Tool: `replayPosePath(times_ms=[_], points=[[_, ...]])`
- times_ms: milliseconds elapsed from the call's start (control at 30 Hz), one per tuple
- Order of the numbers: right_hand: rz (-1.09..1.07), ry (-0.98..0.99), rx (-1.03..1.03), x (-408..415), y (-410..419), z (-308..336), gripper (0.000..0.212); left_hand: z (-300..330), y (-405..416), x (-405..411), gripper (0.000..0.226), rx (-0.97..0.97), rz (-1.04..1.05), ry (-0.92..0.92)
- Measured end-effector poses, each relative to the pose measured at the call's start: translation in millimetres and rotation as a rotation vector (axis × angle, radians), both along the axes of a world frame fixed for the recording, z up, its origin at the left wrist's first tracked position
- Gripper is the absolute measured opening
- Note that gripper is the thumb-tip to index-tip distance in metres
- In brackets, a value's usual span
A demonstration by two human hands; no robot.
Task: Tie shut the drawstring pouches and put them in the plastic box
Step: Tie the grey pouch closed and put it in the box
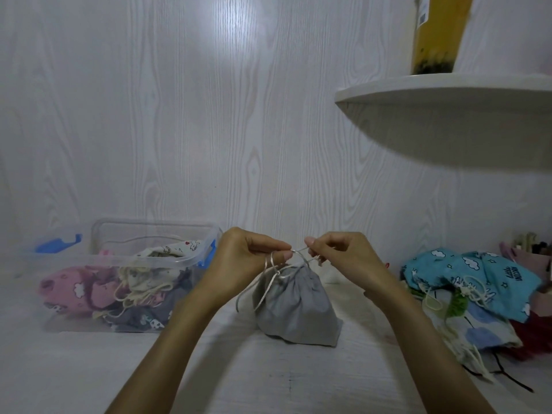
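Blue cloud-print pouch (pixel 478 276), top of the pile to the right of the hands: dark print reading "little unicorn", set sideways on the cloth.
Yellow container (pixel 439 34) on the wall shelf (pixel 442 91), above and right of the hands: white label with small dark print, too small to read.
Other markings: none legible.

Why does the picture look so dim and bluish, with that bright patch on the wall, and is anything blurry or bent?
Head view: light is dim and cool; a soft glare patch sits high on the wall. The shelf casts a dark shadow beneath. Wide-angle lens bows the edges. The hands, left hand and right hand, and the grey pouch are fairly sharp; the plastic box looks slightly soft.
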State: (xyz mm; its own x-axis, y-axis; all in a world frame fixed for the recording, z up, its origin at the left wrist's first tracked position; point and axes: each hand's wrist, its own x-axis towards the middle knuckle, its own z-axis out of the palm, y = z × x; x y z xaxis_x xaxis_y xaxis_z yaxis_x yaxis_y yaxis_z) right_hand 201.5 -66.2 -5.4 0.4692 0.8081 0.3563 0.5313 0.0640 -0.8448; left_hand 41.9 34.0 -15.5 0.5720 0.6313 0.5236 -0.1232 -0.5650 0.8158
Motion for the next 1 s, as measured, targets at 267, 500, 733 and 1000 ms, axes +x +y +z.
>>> replayPosePath(times_ms=[267, 500, 733, 1000], points=[[0.014, 0.049, -0.111, 15.8, -11.3, 8.8, 0.041, -3.4, 4.5, -1.9, 0.020, -0.003, -0.031, -0.021], [0.422, 0.896, 0.206, 10.2, -13.7, 13.8, 0.028, -11.0, 19.3, 1.0, 0.020, 0.123, 0.128, 0.043], [0.436, 1.295, 0.465, 13.9, -3.7, 2.5, 0.039, -8.2, 17.0, -3.6, 0.042, 0.152, 0.296, 0.091], [0.262, 1.022, 0.177, 20.2, 4.6, -7.5, 0.039, -5.9, 19.7, 2.8, 0.029, -0.809, -0.104, -0.100]])
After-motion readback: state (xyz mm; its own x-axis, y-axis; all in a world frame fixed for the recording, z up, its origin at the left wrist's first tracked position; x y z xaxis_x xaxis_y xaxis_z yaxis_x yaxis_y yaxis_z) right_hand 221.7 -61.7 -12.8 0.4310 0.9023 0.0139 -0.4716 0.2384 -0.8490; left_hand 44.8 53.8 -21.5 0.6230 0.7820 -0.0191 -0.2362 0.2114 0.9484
